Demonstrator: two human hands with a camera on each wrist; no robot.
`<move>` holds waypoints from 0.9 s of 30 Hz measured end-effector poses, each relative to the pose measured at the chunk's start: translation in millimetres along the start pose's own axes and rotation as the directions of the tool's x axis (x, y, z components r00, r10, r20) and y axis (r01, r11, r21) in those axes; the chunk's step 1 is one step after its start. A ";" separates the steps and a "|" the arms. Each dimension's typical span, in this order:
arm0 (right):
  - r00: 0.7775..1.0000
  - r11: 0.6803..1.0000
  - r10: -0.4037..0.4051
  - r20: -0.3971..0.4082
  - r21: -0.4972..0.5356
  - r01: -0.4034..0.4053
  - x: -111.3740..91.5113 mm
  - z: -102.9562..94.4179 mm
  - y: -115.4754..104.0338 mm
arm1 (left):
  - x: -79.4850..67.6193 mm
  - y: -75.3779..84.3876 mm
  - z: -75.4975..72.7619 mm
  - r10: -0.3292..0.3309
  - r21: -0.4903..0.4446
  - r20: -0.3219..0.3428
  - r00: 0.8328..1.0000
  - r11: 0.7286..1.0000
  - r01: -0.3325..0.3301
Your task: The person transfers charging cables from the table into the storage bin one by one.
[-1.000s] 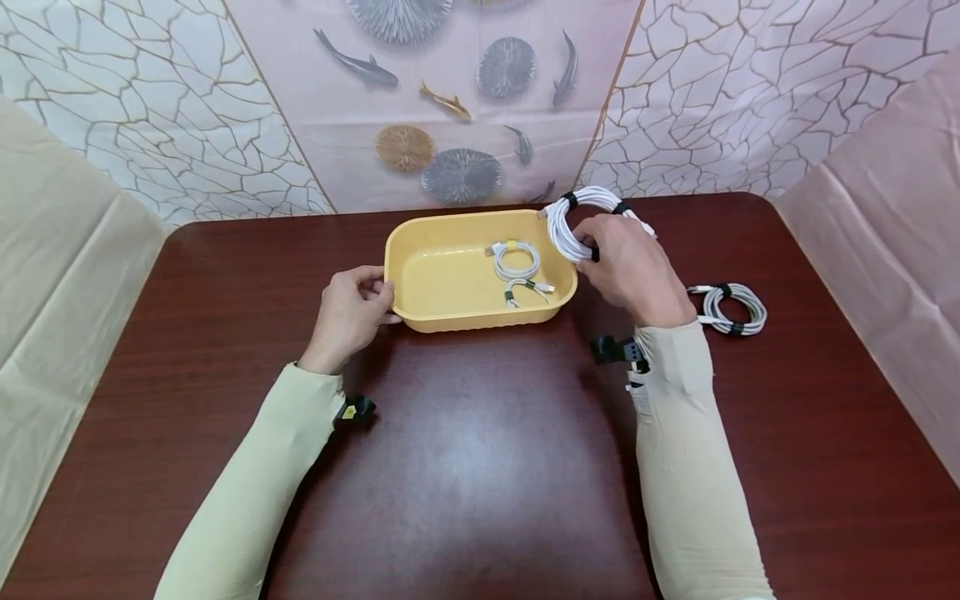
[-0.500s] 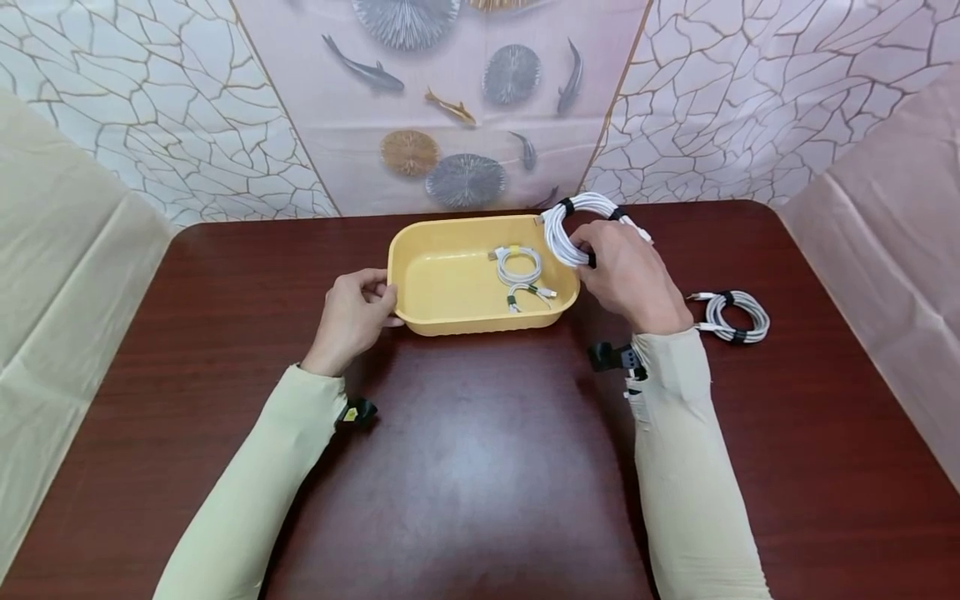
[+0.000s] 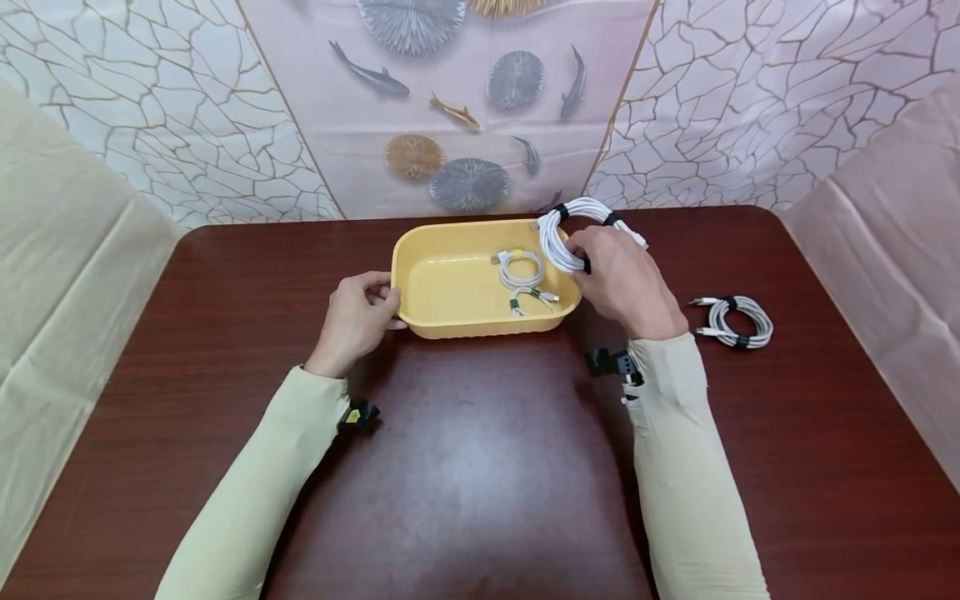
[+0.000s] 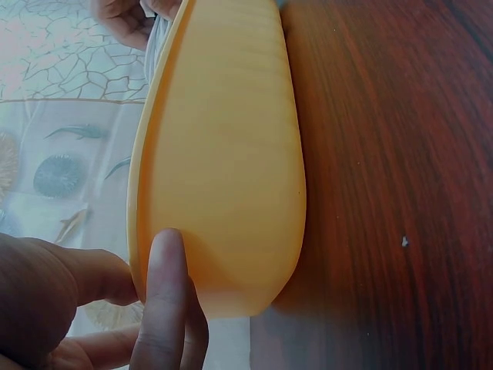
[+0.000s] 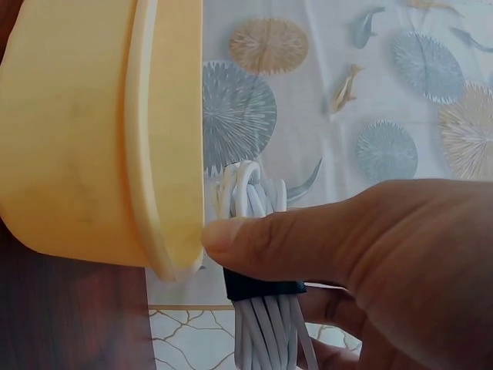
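A yellow plastic bin (image 3: 450, 327) stands at the back middle of the table. My left hand (image 3: 357, 318) pinches its left end; in the left wrist view the fingers (image 4: 166, 289) lie along the outer wall and rim. Over the bin's right end my right hand (image 3: 622, 275) holds a thick coil of white cable (image 3: 553, 246) with black straps. The right wrist view has the thumb pressed on this coil (image 5: 266, 327) beside the rim. Inside the bin lie a coiled cable with a yellow tie (image 3: 521, 271) and a short cable with green ties (image 3: 533, 293).
Another white coiled cable (image 3: 740, 322) with black straps lies on the table to the right of my right hand. The dark reddish-brown table (image 3: 472, 467) is bounded at the back by a patterned cloth (image 3: 468, 108) and by pale cloth on both sides.
The head view has tilted slightly, so everything sits a bit lower and further right. My right hand has shifted slightly left with its coil, further over the bin. The left hand keeps its hold.
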State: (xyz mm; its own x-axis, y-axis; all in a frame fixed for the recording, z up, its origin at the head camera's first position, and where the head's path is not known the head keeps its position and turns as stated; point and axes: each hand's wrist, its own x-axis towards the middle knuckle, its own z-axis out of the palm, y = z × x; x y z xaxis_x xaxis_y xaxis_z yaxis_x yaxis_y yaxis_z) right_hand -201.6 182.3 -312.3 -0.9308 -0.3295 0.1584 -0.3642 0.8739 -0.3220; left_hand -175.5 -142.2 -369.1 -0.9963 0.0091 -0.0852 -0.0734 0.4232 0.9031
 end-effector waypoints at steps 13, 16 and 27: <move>1.000 1.000 0.006 0.017 -0.025 -0.005 0.0 3.2 -3.7 | 1.3 0.8 2.2 0.020 0.001 -0.001 1.000 1.000 -0.020; 1.000 1.000 -0.003 0.011 -0.027 0.004 -0.9 4.4 -4.2 | 1.3 1.7 3.4 0.020 0.005 0.002 1.000 1.000 -0.020; 0.999 0.998 -0.050 -0.010 -0.042 0.050 2.7 6.9 -9.3 | -0.5 1.1 0.1 0.009 -0.009 -0.013 1.000 1.000 -0.009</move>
State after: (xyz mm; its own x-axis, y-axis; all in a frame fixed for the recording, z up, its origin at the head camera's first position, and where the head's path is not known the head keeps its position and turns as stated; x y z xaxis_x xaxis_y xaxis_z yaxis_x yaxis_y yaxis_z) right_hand -201.0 170.9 -315.3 -0.9110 -0.3693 0.1835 -0.4082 0.8707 -0.2743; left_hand -175.1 -141.6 -368.1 -0.9974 0.0011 -0.0720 -0.0651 0.4153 0.9074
